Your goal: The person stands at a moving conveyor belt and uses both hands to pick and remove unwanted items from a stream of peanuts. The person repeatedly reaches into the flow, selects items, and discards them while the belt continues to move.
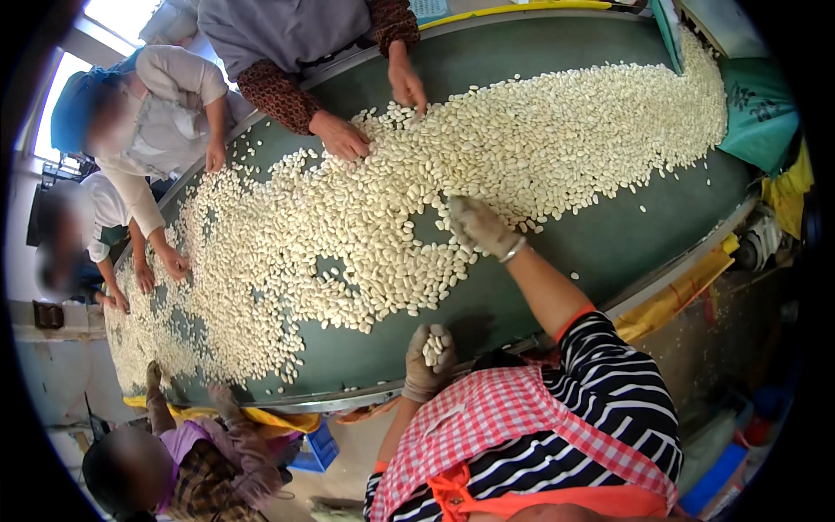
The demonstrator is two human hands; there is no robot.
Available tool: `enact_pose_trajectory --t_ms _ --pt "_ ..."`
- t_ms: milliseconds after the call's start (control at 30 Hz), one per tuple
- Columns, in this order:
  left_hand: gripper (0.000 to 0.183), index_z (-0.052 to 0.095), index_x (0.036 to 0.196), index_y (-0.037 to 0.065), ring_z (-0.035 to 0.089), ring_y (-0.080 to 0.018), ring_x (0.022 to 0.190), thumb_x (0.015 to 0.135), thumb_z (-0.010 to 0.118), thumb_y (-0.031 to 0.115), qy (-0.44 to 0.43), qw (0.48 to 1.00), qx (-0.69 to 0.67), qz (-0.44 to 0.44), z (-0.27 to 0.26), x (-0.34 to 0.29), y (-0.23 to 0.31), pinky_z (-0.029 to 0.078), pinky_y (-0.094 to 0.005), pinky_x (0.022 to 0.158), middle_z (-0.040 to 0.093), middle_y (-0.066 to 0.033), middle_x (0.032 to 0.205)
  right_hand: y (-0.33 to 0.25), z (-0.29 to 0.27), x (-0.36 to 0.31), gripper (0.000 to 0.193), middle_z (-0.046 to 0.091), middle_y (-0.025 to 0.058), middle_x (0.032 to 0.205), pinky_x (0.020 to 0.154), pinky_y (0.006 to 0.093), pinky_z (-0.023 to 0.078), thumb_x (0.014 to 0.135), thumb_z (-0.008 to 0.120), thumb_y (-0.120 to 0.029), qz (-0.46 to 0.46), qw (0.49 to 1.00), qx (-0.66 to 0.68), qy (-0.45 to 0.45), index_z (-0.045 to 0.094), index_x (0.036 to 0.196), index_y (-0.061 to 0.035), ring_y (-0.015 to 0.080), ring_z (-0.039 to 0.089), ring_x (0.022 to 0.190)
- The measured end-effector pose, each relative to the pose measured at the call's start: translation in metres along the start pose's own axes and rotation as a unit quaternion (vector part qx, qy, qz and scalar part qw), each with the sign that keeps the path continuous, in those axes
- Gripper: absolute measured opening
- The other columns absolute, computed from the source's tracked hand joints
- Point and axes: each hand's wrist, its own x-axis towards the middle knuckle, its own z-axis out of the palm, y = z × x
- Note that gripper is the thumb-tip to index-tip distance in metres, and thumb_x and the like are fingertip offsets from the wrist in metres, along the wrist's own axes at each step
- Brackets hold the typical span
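A wide layer of white beans (pixel 383 230) lies over a dark green table (pixel 383 352). Close to the near edge, my left hand (pixel 424 370), in a pale glove, is cupped palm up around a small handful of white beans (pixel 434 350). My right hand (pixel 484 230), also gloved and with a bracelet at the wrist, reaches out over the table. Its fingers point down into the beans beside a small bare patch of green. They look bent together, and their tips are partly hidden, so what they pinch does not show.
Across the table, a person's bare hands (pixel 342 137) touch the beans. More people work at the left end, with a gloved hand (pixel 224 402) at the near left edge. A green sack (pixel 759 117) rests at the far right. A blue crate (pixel 319 450) stands below the table.
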Motion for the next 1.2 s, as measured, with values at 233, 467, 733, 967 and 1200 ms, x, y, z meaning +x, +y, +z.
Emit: enact_pose_trajectory --t_ms 233,467,733,967,1200 --pt "0.035 0.059 0.094 0.005 0.042 -0.0105 0.044 0.097 0.049 0.039 0.009 1.0 0.014 -0.017 0.015 0.013 -0.016 0.032 -0.021 0.037 0.061 -0.0076 0.079 -0.01 -0.073 -0.011 0.032 0.069 0.0196 0.09 0.074 0.0461 0.053 0.094 0.045 -0.024 0.151 0.751 -0.633 0.115 0.053 0.111 0.0016 0.034 0.068 0.086" --pt "0.035 0.062 0.094 0.008 0.044 -0.0098 0.048 0.099 0.047 0.039 0.001 1.0 -0.009 -0.017 0.021 0.021 -0.03 0.033 -0.0202 0.038 0.063 -0.0058 0.084 0.034 -0.059 -0.034 0.028 0.065 0.0123 0.069 0.048 0.0366 0.047 0.094 0.052 -0.029 -0.175 0.8 -0.568 0.086 0.056 0.105 -0.0032 0.0231 0.064 0.059" --pt "0.034 0.062 0.094 0.008 0.043 -0.0102 0.047 0.099 0.046 0.037 0.009 1.0 0.011 -0.008 0.031 0.033 -0.05 0.033 -0.0197 0.038 0.063 -0.0062 0.084 -0.016 -0.131 -0.056 0.035 0.049 -0.0012 0.059 0.041 0.0217 0.031 0.095 0.048 -0.038 0.047 0.981 0.119 0.146 0.054 0.077 -0.0095 0.007 0.042 0.048" --pt "0.034 0.061 0.094 0.008 0.042 -0.0098 0.047 0.098 0.048 0.039 0.005 0.999 0.032 0.005 0.04 0.042 -0.064 0.031 -0.0197 0.037 0.061 -0.0056 0.082 -0.015 -0.138 0.014 0.036 0.07 0.0164 0.096 0.074 0.0397 0.054 0.097 0.046 -0.037 0.08 0.747 -0.645 0.141 0.056 0.109 -0.0043 0.0305 0.069 0.086" --pt "0.033 0.061 0.096 0.008 0.043 -0.0085 0.048 0.097 0.051 0.039 0.027 0.999 0.027 -0.006 0.059 0.049 -0.077 0.032 -0.0185 0.04 0.062 -0.0049 0.079 0.043 -0.135 -0.01 0.034 0.063 0.0088 0.075 0.056 0.0335 0.047 0.095 0.047 -0.037 -0.041 0.936 -0.348 0.037 0.056 0.096 -0.0044 0.0192 0.061 0.062"
